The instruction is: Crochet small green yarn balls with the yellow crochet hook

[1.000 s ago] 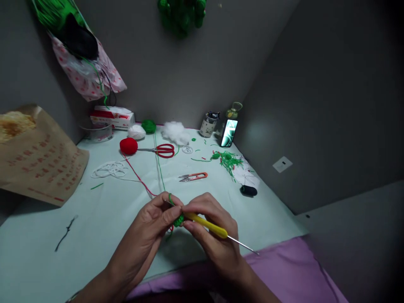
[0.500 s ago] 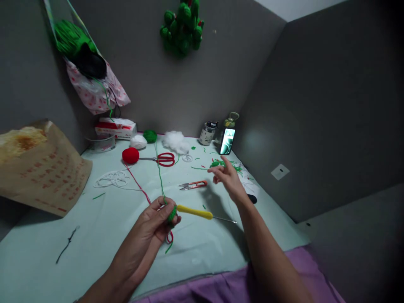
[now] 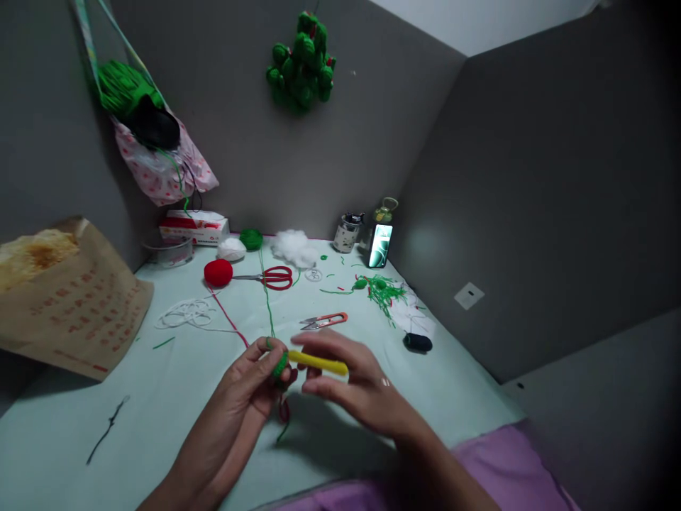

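Observation:
My left hand [image 3: 245, 387] pinches a small green crochet piece [image 3: 280, 365], with green yarn [image 3: 268, 305] running up from it. A crochet hook with a yellow handle [image 3: 319, 363] sticks out of the piece to the right. My right hand [image 3: 367, 383] is around this handle, fingers above and thumb below, spread apart; no firm grip shows. The hook's metal end is hidden by the right hand. Below the left fingers hang a red yarn loop [image 3: 284, 410] and a green tail.
Orange thread snips [image 3: 323, 321] lie beyond my hands. Behind are red-handled scissors [image 3: 277, 277], a red yarn ball [image 3: 218, 272], white stuffing [image 3: 294, 248] and a lit phone [image 3: 380, 245]. Green scraps [image 3: 386, 291] lie at right, a paper bag [image 3: 69, 305] at left.
My right hand has come back from near the phone and green scraps, down and left to the hook's yellow handle. My left hand still holds the crochet piece.

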Motion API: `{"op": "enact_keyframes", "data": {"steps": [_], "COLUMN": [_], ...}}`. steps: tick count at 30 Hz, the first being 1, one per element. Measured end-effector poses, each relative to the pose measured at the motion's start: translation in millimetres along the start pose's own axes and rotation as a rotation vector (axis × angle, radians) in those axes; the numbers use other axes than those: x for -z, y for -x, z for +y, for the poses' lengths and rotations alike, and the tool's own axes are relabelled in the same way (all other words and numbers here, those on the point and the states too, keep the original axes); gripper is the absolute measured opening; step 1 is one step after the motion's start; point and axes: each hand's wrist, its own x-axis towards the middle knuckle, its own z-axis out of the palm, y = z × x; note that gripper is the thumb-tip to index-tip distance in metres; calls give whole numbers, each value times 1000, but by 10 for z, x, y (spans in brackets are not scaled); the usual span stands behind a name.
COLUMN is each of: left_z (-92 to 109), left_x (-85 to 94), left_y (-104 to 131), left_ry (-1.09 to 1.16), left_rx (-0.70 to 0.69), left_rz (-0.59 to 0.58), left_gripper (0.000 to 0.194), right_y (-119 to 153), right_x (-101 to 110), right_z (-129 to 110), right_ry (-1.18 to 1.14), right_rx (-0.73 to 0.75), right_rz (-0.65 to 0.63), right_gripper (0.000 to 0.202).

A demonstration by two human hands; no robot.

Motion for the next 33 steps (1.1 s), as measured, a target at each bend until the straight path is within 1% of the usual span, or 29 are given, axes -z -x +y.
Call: {"op": "enact_keyframes", "data": {"steps": [1,2,5,8,10,13,16,18,21,24,27,29,33], "left_z": [-11,-27,-72,-90,-91,-91,-94,-95,-93,-94,-105,-117,-148], "left_x": [-5,-10,-28,-41,-38,-3,57,93,126,146,156,154,139], "left_y": [27,56,133,171,173,155,130,119,115,120,124,122,115], "left_ry": [-35,-72,-178,-245,-280,-339,-383,-392,-395,-384,-366,-367,-386], "left_rx": [0,-4,-17,-31,-62,-106,-127,-134,-118,-113,-130,-135,-147], "left_rz": [-21,-41,-79,-89,-79,-71,-96,-107,-121,-120,-107,-103,-92], "left_gripper": [22,20,18,26,33,42,45,45,45,43,38,37,38], "right_y": [92,167,288,298,291,291,291,286,288,304,317,317,309], "right_x": [-95,-182,-386,-494,-524,-536,-541,-552,-585,-618,-635,-639,-641], "right_z": [-49,-77,-64,24,82,130,130,128,161,233,277,265,179], "right_ry": [-7,-19,-109,-225,-289,-324,-294,-272,-267,-334,-409,-386,-231], "right_rx": [30,28,32,-8,-30,-39,-52,-65,-92,-148,-187,-162,-87], "right_rz": [26,82,294,451,494,509,498,507,553,584,581,565,541], "right_gripper": [36,31,20,17,15,13,11,10,7,7,10,11,16]}}
